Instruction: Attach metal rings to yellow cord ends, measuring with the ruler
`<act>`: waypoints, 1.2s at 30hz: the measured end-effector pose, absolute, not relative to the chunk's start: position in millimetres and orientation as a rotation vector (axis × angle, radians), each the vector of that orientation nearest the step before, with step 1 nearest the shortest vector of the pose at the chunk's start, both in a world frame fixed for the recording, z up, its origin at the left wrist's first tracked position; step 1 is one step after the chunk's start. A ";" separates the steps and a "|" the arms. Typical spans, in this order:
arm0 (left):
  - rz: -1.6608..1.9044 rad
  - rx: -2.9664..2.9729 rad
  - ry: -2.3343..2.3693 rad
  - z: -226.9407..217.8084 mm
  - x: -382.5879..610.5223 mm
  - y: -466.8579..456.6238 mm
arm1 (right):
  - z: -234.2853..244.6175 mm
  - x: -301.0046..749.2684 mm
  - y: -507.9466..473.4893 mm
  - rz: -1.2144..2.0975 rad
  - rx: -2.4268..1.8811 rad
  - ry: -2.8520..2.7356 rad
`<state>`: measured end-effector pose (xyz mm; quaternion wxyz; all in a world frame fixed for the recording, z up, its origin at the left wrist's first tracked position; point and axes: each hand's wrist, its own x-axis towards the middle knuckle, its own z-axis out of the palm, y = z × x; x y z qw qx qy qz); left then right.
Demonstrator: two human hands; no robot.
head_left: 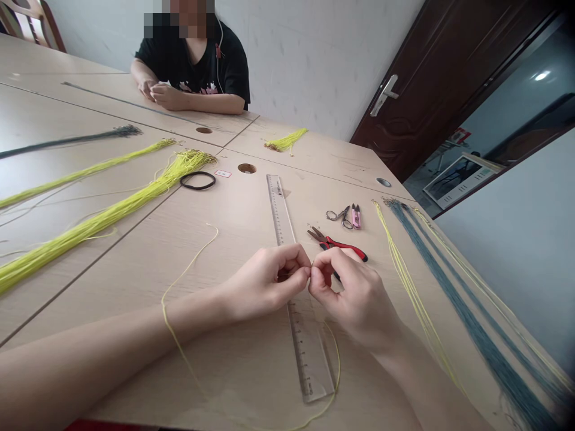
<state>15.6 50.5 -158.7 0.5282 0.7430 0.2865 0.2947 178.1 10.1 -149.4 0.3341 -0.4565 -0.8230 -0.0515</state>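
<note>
My left hand [274, 278] and my right hand [344, 281] meet fingertip to fingertip above a clear ruler [309, 359]. Both are closed in a pinch on a thin yellow cord [339, 353]; the pinched part is mostly hidden by my fingers. From beneath my right hand the cord loops down past the ruler's near end, then runs up across my left forearm to a loose end on the table. Just beyond my right hand lie red-handled pliers [344, 244], partly covered by it.
Small scissors [339, 215] and pink thread snips [356, 216] lie past the pliers. Yellow cord bundles [108, 215] stretch along the left, with a black band [197, 181] nearby. Grey-blue cords [440, 281] run down the right. Across the table sits a person [197, 72], hands together.
</note>
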 end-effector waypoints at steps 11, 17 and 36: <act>0.701 1.781 0.695 -160.5 15.5 50.8 | -151.1 177.6 11.2 -0.118 -1.195 -2.147; 0.697 1.784 0.715 -160.0 15.4 49.7 | -149.7 176.9 11.0 -0.124 -1.192 -2.146; 0.694 1.785 0.703 -159.4 15.1 50.6 | -148.8 177.1 10.0 -0.116 -1.198 -2.155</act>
